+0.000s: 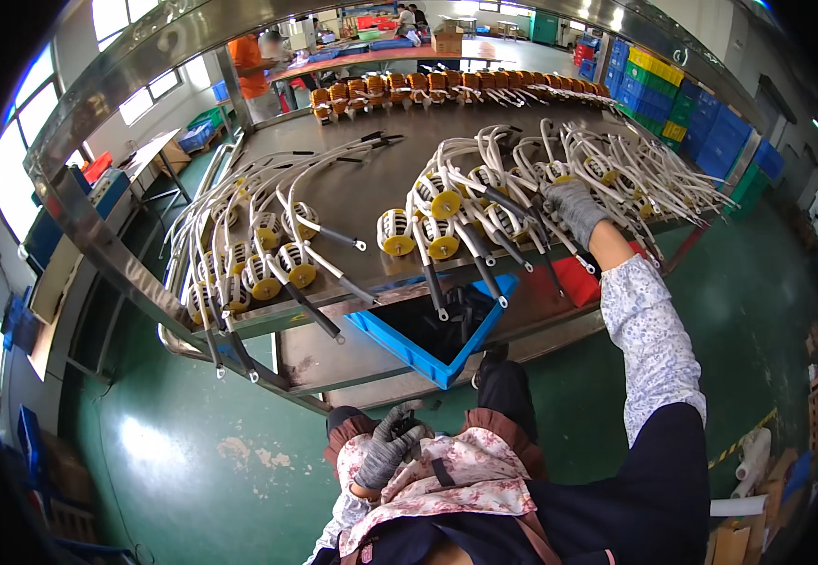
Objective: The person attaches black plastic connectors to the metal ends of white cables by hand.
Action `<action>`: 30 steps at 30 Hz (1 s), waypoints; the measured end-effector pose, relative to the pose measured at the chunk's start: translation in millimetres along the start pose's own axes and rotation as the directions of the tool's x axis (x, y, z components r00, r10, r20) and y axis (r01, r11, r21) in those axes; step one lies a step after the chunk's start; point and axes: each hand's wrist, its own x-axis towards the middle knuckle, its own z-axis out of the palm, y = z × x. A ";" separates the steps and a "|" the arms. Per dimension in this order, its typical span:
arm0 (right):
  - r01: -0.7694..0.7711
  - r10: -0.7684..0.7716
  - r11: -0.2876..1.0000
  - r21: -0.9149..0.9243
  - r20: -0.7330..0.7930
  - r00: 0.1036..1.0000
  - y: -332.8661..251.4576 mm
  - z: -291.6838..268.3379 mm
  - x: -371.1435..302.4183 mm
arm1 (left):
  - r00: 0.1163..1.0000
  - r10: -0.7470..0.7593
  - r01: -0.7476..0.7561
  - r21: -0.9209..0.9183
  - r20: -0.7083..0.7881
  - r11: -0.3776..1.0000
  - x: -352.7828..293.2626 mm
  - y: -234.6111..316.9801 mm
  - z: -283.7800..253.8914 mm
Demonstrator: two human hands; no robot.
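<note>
My right hand, in a grey glove, reaches over the metal table into a cluster of wound coils. Its fingers are closed around a white wire lead there, partly hidden by the glove. The coils, such as this yellow-ended coil, carry thick white leads, many with black sleeves and ring terminals at their ends. My left hand, gloved too, rests low over my lap with its fingers curled; what they hold, if anything, I cannot make out.
Another coil group lies at the table's left, leads overhanging the front edge. Orange-brown coils line the far edge. A blue crate with dark pieces sits on the lower shelf, near a red bin. Stacked crates stand far right.
</note>
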 end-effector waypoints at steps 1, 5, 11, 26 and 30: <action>0.038 -0.038 0.999 0.028 -0.022 0.999 -2.1 7.1 1.0 | 0.999 -0.033 0.033 -0.002 -0.025 0.999 -1.2 1.1 -0.7; 0.183 -0.453 0.469 -0.864 -0.058 0.889 2.9 15.6 -10.6 | 0.997 -0.033 0.033 -0.003 -0.072 0.999 -8.3 4.1 -3.0; 0.257 -0.622 -0.246 -0.934 0.356 0.697 5.0 9.4 -9.5 | 0.998 -0.047 0.047 -0.004 -0.045 0.999 -10.4 4.8 -5.6; 0.012 0.000 0.991 -0.130 0.085 0.996 12.5 -10.5 27.8 | 0.997 -0.073 0.071 0.048 0.035 0.996 2.2 -2.6 5.2; -0.434 0.304 0.868 0.240 0.433 0.848 4.6 -16.4 38.8 | 0.998 -0.029 0.030 -0.016 0.049 0.999 3.6 -3.8 8.9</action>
